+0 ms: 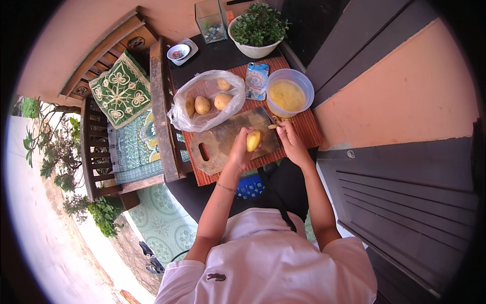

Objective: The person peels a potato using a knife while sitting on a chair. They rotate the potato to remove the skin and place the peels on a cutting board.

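Observation:
My left hand (240,147) grips a yellow potato (253,140), largely peeled, above a worn wooden cutting board (224,146) with a slotted handle. To its right, the fingers of my right hand (293,142) close on a small tan piece (272,126); whether it is peel or part of a tool is unclear. Behind my right hand stands a clear plastic tub (309,91) with cloudy yellowish contents. Several unpeeled potatoes (202,105) lie in an open translucent plastic bag (237,85) at the board's far left edge.
A phone in a patterned blue case (257,81) lies on the rust-red woven mat (303,131), between bag and tub. Farther back are a potted plant (260,30), a glass tank (210,22) and a small white bowl (178,52). A wooden bench (157,114) adjoins the table's left side.

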Tool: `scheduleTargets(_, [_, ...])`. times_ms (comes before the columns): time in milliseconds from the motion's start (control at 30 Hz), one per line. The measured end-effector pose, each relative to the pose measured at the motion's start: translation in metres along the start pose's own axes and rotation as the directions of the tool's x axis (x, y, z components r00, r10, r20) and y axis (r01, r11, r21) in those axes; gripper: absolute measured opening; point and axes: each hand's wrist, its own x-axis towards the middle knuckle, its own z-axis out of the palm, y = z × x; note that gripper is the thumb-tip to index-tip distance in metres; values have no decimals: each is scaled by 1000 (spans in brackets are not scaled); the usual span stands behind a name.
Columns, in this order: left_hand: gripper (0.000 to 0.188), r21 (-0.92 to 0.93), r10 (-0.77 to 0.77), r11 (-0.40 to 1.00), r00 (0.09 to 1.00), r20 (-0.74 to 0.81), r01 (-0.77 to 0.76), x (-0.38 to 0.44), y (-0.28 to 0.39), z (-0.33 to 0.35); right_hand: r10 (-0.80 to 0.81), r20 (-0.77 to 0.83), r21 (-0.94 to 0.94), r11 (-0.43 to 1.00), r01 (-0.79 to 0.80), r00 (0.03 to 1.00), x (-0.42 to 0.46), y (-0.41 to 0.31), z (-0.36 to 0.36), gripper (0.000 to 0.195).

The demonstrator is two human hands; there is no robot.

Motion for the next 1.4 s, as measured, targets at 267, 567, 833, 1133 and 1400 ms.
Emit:
scheduleTargets(267, [28,-135,-13,991,995,-101,-1,-1,-8,-9,303,-47,-583,765,-272,952,-8,21,-11,31])
scheduleTargets(567, [37,-169,-11,986,995,-103,-6,-5,-8,-10,140,-52,-663,735,-139,989,-15,40,-9,32])
scheduleTargets(833, [36,-210,-55,977,997,-62,41,-6,-4,-9,102,-36,-598,795,-104,994,-18,43,-14,28])
scheduleTargets(1133, [46,-250,-69,967,995,-69,50,-9,0,-5,161,38,-652,752,-98,986,-25,37,-24,53])
scheduleTargets(1400, [44,-383,-66,922,998,5,63,-14,8,-1,378,-14,-526,784,-329,926,-39,-5,-36,46])
